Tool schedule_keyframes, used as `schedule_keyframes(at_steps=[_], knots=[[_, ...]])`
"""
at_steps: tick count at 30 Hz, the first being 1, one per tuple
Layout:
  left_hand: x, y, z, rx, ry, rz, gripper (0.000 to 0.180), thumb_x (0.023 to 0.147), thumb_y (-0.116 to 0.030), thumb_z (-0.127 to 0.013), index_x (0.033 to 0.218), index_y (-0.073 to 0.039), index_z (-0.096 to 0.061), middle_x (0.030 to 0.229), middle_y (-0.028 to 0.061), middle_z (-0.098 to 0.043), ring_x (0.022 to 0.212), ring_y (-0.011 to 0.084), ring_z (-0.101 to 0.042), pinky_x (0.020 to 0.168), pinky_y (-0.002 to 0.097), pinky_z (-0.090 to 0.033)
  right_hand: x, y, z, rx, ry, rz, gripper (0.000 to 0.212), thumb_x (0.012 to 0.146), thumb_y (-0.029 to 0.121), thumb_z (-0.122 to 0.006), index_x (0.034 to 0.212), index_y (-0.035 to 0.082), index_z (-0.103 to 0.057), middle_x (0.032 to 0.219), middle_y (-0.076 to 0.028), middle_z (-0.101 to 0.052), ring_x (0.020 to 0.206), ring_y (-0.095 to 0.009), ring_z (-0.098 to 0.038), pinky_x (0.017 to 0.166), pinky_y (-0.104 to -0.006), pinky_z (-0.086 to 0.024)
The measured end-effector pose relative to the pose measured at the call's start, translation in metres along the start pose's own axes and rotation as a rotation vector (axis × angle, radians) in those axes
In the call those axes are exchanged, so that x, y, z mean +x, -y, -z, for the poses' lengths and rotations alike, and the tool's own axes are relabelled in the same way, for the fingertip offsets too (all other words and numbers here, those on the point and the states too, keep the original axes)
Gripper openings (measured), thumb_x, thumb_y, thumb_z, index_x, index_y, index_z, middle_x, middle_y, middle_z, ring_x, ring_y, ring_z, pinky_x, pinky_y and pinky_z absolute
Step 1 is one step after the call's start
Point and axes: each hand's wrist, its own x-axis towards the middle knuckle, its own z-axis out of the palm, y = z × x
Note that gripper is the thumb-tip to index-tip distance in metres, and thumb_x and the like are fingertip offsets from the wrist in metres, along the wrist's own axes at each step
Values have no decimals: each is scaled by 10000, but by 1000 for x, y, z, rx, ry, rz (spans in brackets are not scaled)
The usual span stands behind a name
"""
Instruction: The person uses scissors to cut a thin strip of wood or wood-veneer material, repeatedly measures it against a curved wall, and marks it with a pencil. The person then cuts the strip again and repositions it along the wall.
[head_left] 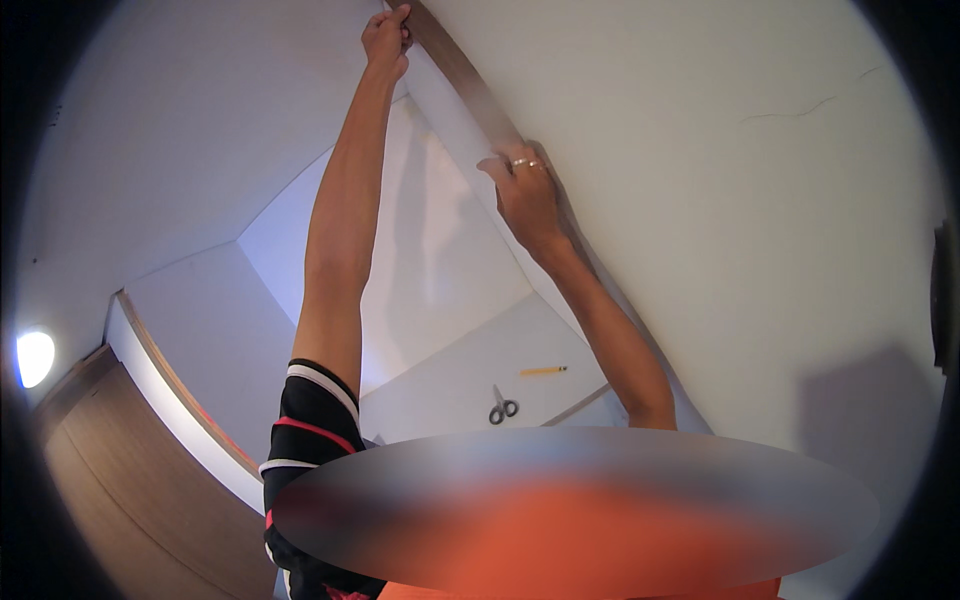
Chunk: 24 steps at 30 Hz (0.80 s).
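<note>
A long brown strip (465, 85) runs along the edge of a pale wall, from the top of the view down toward the right. My left hand (386, 40) reaches up to its far end, fingers closed in a pinch there; the grip is partly cut off by the upper rim. Lower along the strip, my right hand (527, 190) has its fingers curled over it, with the thumb sticking out to the left and rings on a finger. Its fingertips are hidden. Below, between my arms, scissors (503, 407) with dark handles and a yellow pencil (543, 371) lie on a pale surface.
A broad pale wall (750, 220) with a thin crack fills the right side. At the lower left is a brown wooden door (150, 470), near a lit round lamp (36, 358). A dark object (940, 300) sits at the right rim. A blurred oval covers the bottom middle.
</note>
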Motion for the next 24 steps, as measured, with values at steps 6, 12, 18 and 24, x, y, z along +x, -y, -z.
schedule_keyframes(at_steps=[6,12,18,24], knots=[[-5,22,-4,78,-62,-105,135,942,-113,-713,888,-104,-590,680,-25,-523,524,87,-435,452,260,-352,-31,-15,0,14,-27,9,263,815,-77,-638,1014,78,-712,1141,-114,-652,1069,-312,-628,906,-422,-509],[-14,22,-8,155,-142,-61,164,932,-119,-726,857,-109,-579,679,-21,-528,523,94,-439,456,255,-360,-32,-5,2,-108,-61,20,269,816,-85,-641,1027,70,-705,1152,-112,-663,1060,-322,-641,915,-434,-528],[-16,24,-12,178,-184,-75,196,924,-133,-736,815,-120,-574,653,-15,-522,520,102,-436,457,272,-369,-34,-9,1,-146,-74,92,237,816,-78,-658,1004,61,-695,1143,-124,-670,1063,-327,-642,922,-417,-539],[-22,28,-8,85,-142,-95,261,945,-128,-711,739,-145,-552,636,-19,-494,514,110,-416,457,292,-350,-39,-18,1,-157,-73,165,201,838,-21,-664,1014,63,-716,1188,-108,-702,1071,-269,-679,853,-393,-573]])
